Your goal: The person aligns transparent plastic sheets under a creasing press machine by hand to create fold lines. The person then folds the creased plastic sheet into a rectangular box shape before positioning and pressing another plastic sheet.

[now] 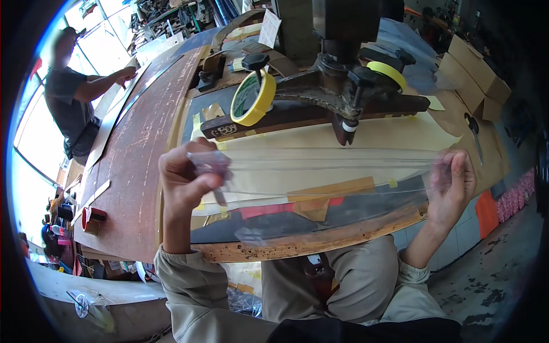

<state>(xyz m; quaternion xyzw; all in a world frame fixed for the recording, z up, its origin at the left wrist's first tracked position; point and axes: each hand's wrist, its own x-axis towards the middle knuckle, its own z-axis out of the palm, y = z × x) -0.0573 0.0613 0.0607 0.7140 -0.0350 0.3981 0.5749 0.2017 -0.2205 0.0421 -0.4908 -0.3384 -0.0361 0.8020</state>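
Observation:
A clear plastic sheet (331,162) is stretched between my two hands, over the front of the worktable. My left hand (191,171) is closed on its bunched left end. At the right end, my right hand (452,186) pinches the sheet between thumb and fingers. Beneath the sheet lies cream paper (274,140) with brown tape (331,188) and a red strip (260,210) along its front edge. Just beyond the hands, a dark metal machine head (337,86) stands over a dark bar (383,108). A yellow tape roll (254,98) hangs on its left knob.
A second yellow tape roll (387,75) is on the machine's right side. Scissors (474,131) lie at the right, near a cardboard box (472,77). A red tape roll (93,220) sits on the left table (137,154). Another person (71,97) stands at the far left.

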